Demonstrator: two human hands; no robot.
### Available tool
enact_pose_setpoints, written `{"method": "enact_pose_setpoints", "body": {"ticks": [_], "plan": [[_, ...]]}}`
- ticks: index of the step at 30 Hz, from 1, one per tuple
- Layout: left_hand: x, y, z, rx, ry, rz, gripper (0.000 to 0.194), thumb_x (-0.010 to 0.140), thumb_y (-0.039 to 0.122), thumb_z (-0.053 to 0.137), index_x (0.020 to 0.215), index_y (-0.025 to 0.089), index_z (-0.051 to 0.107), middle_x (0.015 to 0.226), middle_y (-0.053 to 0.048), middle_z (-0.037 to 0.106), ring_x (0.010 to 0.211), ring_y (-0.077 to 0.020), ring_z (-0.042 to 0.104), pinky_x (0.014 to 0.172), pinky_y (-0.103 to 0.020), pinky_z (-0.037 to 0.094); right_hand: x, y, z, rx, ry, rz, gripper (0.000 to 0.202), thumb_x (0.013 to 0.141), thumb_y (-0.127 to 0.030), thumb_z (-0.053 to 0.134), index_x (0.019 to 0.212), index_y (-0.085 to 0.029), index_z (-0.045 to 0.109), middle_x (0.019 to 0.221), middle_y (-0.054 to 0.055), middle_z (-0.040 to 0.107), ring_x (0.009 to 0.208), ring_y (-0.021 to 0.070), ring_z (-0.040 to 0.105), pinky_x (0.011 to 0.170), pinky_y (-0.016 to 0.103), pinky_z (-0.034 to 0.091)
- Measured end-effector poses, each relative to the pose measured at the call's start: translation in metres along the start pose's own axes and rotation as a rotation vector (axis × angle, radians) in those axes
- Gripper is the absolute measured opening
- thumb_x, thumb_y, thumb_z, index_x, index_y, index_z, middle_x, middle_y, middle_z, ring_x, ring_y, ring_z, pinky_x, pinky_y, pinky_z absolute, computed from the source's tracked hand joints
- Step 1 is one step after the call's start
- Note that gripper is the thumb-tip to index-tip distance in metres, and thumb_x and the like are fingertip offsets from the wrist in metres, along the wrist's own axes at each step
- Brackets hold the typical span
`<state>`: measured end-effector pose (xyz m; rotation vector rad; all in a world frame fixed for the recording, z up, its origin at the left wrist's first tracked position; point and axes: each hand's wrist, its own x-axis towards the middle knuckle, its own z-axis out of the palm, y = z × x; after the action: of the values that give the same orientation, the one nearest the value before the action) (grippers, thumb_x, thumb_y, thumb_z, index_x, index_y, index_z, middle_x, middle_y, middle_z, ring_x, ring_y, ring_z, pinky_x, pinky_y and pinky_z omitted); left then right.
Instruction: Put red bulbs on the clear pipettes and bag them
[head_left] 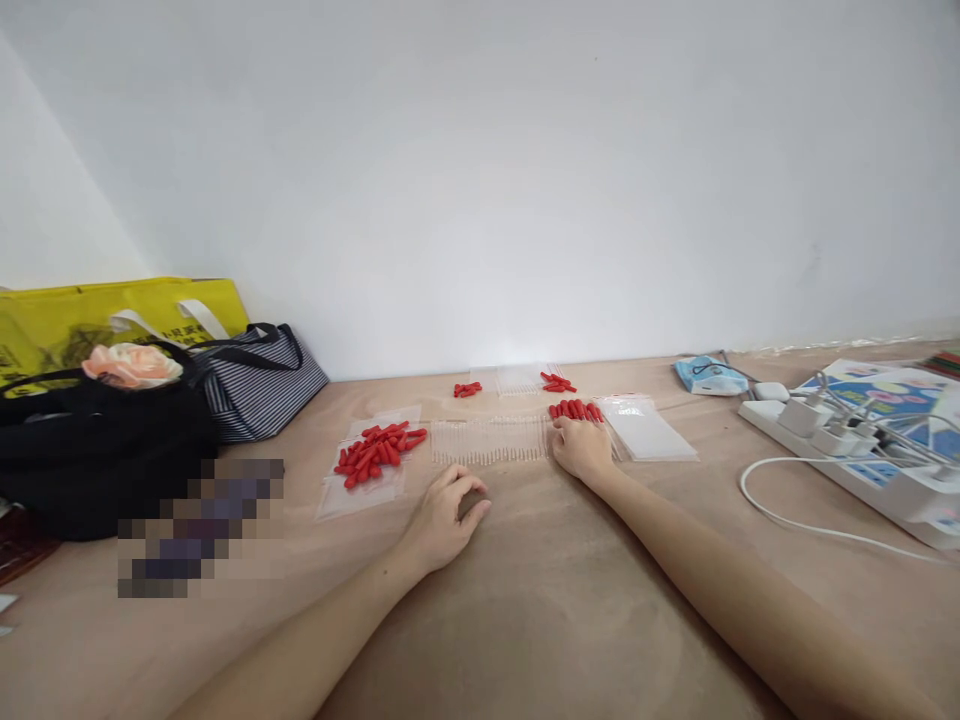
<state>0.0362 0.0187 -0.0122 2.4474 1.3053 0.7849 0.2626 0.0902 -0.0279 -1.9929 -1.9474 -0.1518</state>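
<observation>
My left hand (450, 515) rests on the table, holding nothing, its fingers curved and the thumb apart from them. Left of it lies a heap of red rubber bulbs (379, 452) on clear plastic bags (334, 497). Ahead of my hands, thin clear tubes (491, 440) lie side by side in a long row. At that row's right end is my right hand (583, 450), its fingers bent down onto the tubes; what they pinch, if anything, is hidden. Just beyond its knuckles sits a line of red bulbs (576, 410).
More clear tubes (517, 380) lie near the wall between two small red piles (467, 389) (558, 382). A stack of plastic bags (651, 430) is at right. Farther right are a blue mask (710, 376) and a power strip (862, 465). Bags (259, 385) stand at left.
</observation>
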Motion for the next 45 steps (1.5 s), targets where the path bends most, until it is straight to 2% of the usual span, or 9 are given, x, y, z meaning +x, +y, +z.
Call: {"method": "enact_pose_setpoints", "body": {"ticks": [4,8,14,19,26,33,36,41,45], "plan": [[-0.001,0.001,0.001,0.005,0.000,0.001,0.009,0.077,0.020,0.048,0.082,0.019,0.056,0.086,-0.003,0.052,0.080,-0.0162,0.051,0.072,-0.029,0.041,0.000,-0.004,-0.004,0.029,0.010,0.037,0.027,0.078,-0.025,0.037,0.085,-0.019,0.063,0.087,0.007,0.064,0.086,0.0195,0.054,0.082,0.033,0.024],[0.000,-0.001,-0.002,0.114,0.051,-0.043,0.009,0.075,0.022,0.050,0.080,0.019,0.057,0.084,-0.003,0.054,0.080,-0.0175,0.052,0.073,-0.031,0.039,0.004,-0.014,-0.010,-0.002,-0.079,0.107,0.028,0.077,-0.029,0.038,0.079,-0.017,0.064,0.083,0.009,0.064,0.087,0.0214,0.055,0.082,0.034,0.026],[0.005,-0.031,-0.037,0.565,0.275,-0.254,0.011,0.073,0.029,0.053,0.077,0.020,0.059,0.084,-0.005,0.057,0.086,-0.0243,0.049,0.075,-0.039,0.032,0.009,-0.021,-0.013,-0.032,-0.136,0.121,0.023,0.072,-0.021,0.044,0.082,-0.013,0.064,0.082,0.014,0.064,0.091,0.0234,0.055,0.082,0.035,0.027],[0.006,-0.053,-0.056,0.728,0.286,-0.255,0.017,0.072,0.033,0.054,0.082,0.020,0.058,0.088,-0.007,0.056,0.089,-0.0270,0.047,0.074,-0.040,0.030,0.011,-0.024,-0.015,-0.047,-0.149,0.100,0.022,0.072,-0.017,0.045,0.083,-0.014,0.063,0.081,0.015,0.064,0.089,0.0245,0.056,0.079,0.037,0.029],[0.019,-0.066,-0.050,0.799,0.263,-0.194,0.018,0.075,0.031,0.051,0.087,0.021,0.060,0.095,-0.009,0.055,0.092,-0.0272,0.045,0.076,-0.039,0.030,-0.003,-0.027,-0.029,-0.043,-0.121,-0.027,0.023,0.078,-0.019,0.039,0.087,-0.009,0.058,0.087,0.018,0.061,0.086,0.0254,0.056,0.073,0.034,0.031],[0.039,-0.074,-0.039,0.787,0.234,-0.167,0.017,0.076,0.024,0.048,0.078,0.015,0.063,0.092,-0.012,0.055,0.092,-0.0295,0.044,0.079,-0.044,0.029,-0.044,-0.018,-0.022,0.174,-0.085,-0.497,0.017,0.084,-0.012,0.028,0.087,-0.013,0.044,0.078,0.008,0.059,0.071,0.0167,0.053,0.074,0.030,0.030],[0.041,-0.076,-0.036,0.773,0.249,-0.174,0.019,0.078,0.022,0.044,0.074,0.015,0.061,0.090,-0.012,0.056,0.091,-0.0295,0.045,0.078,-0.043,0.030,-0.051,-0.014,-0.011,0.328,-0.052,-0.555,0.014,0.085,-0.012,0.028,0.085,-0.015,0.041,0.081,0.006,0.058,0.072,0.0152,0.051,0.073,0.029,0.032],[0.034,-0.061,-0.033,0.712,0.314,-0.151,0.019,0.082,0.024,0.039,0.084,0.015,0.057,0.094,-0.011,0.056,0.094,-0.0282,0.044,0.082,-0.042,0.029,-0.053,-0.010,-0.004,0.413,-0.012,-0.560,0.019,0.084,-0.011,0.029,0.095,-0.014,0.044,0.088,0.008,0.057,0.079,0.0163,0.050,0.072,0.029,0.034],[0.016,-0.033,-0.017,0.431,0.303,-0.043,0.014,0.083,0.022,0.038,0.084,0.017,0.052,0.086,-0.008,0.057,0.088,-0.0237,0.048,0.079,-0.037,0.035,-0.054,-0.010,-0.005,0.379,0.012,-0.623,0.035,0.080,-0.004,0.030,0.111,-0.014,0.043,0.097,0.010,0.055,0.087,0.0167,0.049,0.076,0.030,0.033]]}}
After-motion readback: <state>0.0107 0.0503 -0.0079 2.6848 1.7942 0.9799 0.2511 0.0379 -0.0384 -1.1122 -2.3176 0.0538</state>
